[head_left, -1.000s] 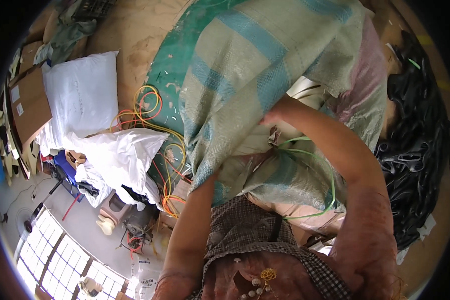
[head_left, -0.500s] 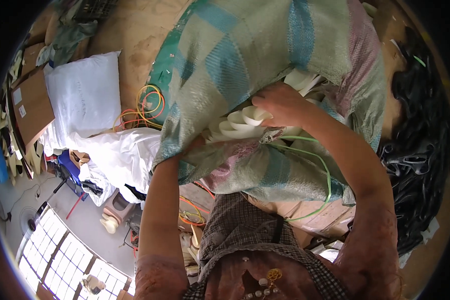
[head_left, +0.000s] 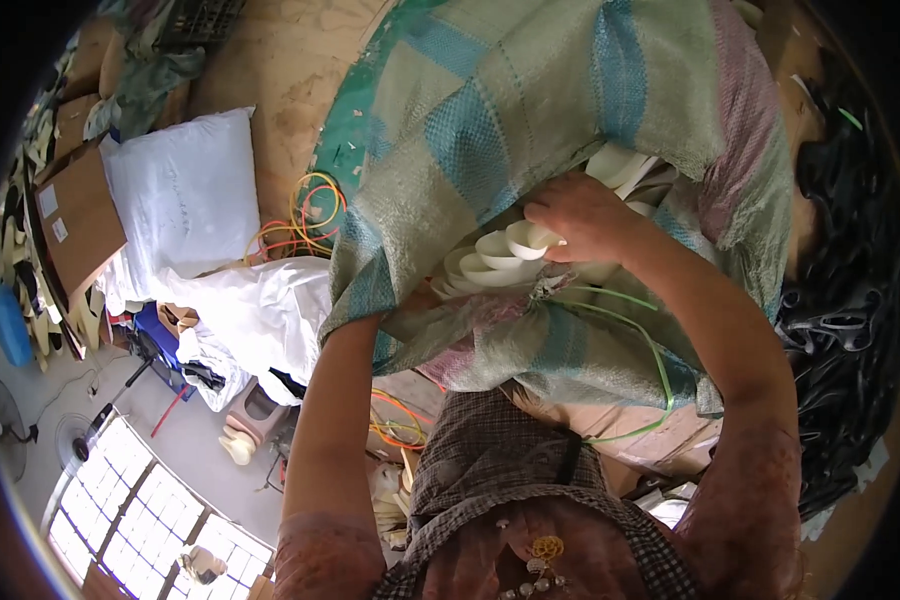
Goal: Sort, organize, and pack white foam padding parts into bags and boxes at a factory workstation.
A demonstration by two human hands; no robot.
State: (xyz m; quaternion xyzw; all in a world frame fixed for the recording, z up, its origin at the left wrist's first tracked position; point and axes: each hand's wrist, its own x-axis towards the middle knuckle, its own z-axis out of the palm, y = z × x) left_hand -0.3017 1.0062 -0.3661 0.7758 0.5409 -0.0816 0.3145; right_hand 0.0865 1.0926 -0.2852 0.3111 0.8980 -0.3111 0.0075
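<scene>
A large woven sack [head_left: 650,90] with green, blue and pink bands lies open in front of me. Inside its mouth sits a row of nested white cup-shaped pieces [head_left: 492,262], thin and curved. My right hand [head_left: 592,222] is closed over the right end of that row, its fingers curled on the pieces. At the left end my left hand [head_left: 422,300] reaches under the sack's edge, and its fingers are hidden by the cloth and pieces. More white pieces [head_left: 620,168] show deeper in the sack, beyond my right hand. A green tie strip [head_left: 660,365] hangs from the near rim.
Black moulded parts [head_left: 845,250] are heaped along the right. To the left stand a stuffed white bag [head_left: 185,185], crumpled white sheeting [head_left: 270,305] and a cardboard box [head_left: 80,225]. Orange and yellow hoses [head_left: 315,215] coil beside the sack.
The whole view has shifted a little, so the scene sits slightly farther right. Both hands stay at the row of white pieces, with little visible movement.
</scene>
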